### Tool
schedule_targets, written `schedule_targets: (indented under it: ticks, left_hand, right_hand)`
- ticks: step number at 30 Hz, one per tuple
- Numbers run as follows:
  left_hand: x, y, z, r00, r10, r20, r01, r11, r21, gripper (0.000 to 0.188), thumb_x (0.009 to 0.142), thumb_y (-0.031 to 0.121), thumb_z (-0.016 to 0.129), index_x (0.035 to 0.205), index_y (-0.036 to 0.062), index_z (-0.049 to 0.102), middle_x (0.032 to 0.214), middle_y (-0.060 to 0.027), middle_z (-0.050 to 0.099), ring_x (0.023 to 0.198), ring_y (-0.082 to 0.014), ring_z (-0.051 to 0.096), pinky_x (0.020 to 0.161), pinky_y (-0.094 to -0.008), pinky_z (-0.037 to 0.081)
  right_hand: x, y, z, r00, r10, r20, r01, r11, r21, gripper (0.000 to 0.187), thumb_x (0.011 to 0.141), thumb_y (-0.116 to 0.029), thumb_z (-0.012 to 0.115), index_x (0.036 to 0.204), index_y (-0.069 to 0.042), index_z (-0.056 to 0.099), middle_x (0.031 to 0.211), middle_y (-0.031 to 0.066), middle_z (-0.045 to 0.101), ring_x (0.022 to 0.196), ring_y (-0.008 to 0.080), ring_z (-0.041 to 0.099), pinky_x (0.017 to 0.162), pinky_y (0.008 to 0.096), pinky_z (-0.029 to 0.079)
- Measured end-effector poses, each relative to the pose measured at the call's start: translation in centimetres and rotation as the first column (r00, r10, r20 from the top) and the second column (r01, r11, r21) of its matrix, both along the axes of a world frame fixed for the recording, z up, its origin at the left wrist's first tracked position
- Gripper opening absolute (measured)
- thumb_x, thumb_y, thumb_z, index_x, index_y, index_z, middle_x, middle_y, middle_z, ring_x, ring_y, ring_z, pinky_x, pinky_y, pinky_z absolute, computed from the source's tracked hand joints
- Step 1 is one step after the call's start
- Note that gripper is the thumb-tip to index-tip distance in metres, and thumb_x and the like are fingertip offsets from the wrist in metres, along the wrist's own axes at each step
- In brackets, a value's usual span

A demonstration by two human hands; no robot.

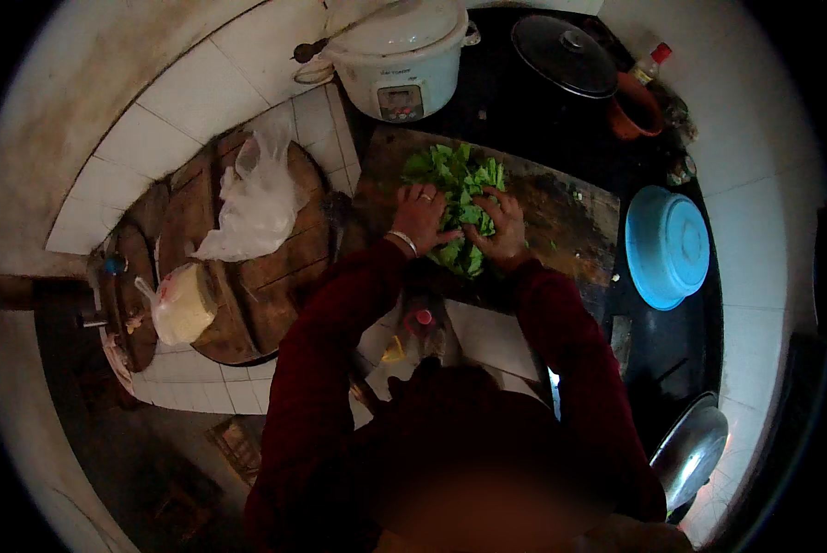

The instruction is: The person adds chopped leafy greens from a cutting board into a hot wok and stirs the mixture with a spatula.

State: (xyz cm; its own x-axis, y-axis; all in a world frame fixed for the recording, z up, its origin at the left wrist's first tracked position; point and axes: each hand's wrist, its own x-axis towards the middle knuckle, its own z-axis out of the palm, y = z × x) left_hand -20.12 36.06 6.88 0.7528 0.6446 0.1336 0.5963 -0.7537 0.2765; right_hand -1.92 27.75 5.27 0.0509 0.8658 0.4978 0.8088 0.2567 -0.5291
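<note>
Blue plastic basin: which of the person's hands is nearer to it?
Right. The right hand is on the right side of the leafy greens, left of the blue plastic basin; the left hand is on their left side, farther away.

Bright green leaves, brown board, light blue basin, dark red sleeves

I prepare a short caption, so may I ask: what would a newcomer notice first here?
Probably the greens, bright on the dark board, with the left hand and right hand on them. Then the blue basin at the right, and the white cooker beyond the board.
</note>
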Motion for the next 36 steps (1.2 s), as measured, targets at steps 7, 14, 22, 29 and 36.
schedule_targets:
  ticks: [7, 14, 22, 29, 36]
  left_hand:
    - [0.5, 2.8, 1.5, 0.989, -0.150, -0.010, 0.150, 0.988, 0.023, 0.086, 0.056, 0.070, 0.062, 0.110, 0.0031, 0.058, 0.144, -0.0203, -0.004, 0.131, -0.0455, -0.006, 0.099, -0.0650, 0.000]
    - [1.1, 5.3, -0.8, 0.945, -0.287, -0.157, 0.283, 0.958, -0.051, 0.097, 0.053, 0.072, 0.062, 0.122, 0.0044, 0.049, 0.143, -0.0238, 0.008, 0.131, -0.0423, 0.010, 0.102, -0.0600, 0.012]
    - [1.9, 2.6, -2.1, 0.948, -0.027, 0.318, 0.092, 0.977, -0.193, 0.074, 0.062, 0.051, 0.068, 0.112, -0.0004, 0.050, 0.112, -0.0233, 0.051, 0.100, -0.0371, 0.050, 0.087, -0.0434, 0.038]
    - [4.9, -0.2, -3.2, 0.542, 0.392, 0.744, -0.030, 0.893, -0.449, 0.047, 0.078, 0.037, 0.059, 0.101, -0.0021, 0.051, 0.088, -0.0186, 0.059, 0.082, -0.0317, 0.058, 0.072, -0.0374, 0.044]
    - [6.4, -1.3, -2.0, 0.377, 0.532, 0.758, 0.095, 0.792, -0.603, 0.042, 0.081, 0.031, 0.056, 0.105, -0.0033, 0.049, 0.093, -0.0148, 0.058, 0.086, -0.0227, 0.055, 0.075, -0.0333, 0.043]
  right_hand:
    - [0.0, -0.4, 0.6, 1.000, 0.000, -0.018, 0.000, 1.000, -0.027, 0.042, 0.066, -0.024, 0.072, 0.104, -0.011, 0.059, 0.118, 0.0114, 0.049, 0.104, 0.0331, 0.047, 0.085, 0.0454, 0.038]
    - [-0.3, -0.4, 1.3, 1.000, -0.004, -0.027, 0.002, 0.999, -0.050, 0.044, 0.067, -0.025, 0.071, 0.106, -0.011, 0.057, 0.120, 0.0119, 0.048, 0.104, 0.0339, 0.047, 0.086, 0.0452, 0.037]
    - [-0.3, 0.1, -0.2, 0.990, -0.086, -0.114, 0.085, 0.996, -0.013, 0.041, 0.070, -0.023, 0.067, 0.107, -0.009, 0.057, 0.119, 0.0128, 0.049, 0.103, 0.0339, 0.047, 0.087, 0.0447, 0.037]
    - [-1.3, 1.3, -1.8, 0.941, -0.254, -0.223, 0.275, 0.959, 0.067, 0.042, 0.074, -0.024, 0.064, 0.110, -0.004, 0.055, 0.110, 0.0152, 0.055, 0.099, 0.0349, 0.050, 0.085, 0.0431, 0.039]
    - [-1.0, 1.8, -3.7, 0.778, -0.277, -0.564, 0.321, 0.947, -0.023, 0.043, 0.076, -0.027, 0.065, 0.110, -0.001, 0.054, 0.109, 0.0165, 0.055, 0.100, 0.0326, 0.051, 0.085, 0.0408, 0.041]
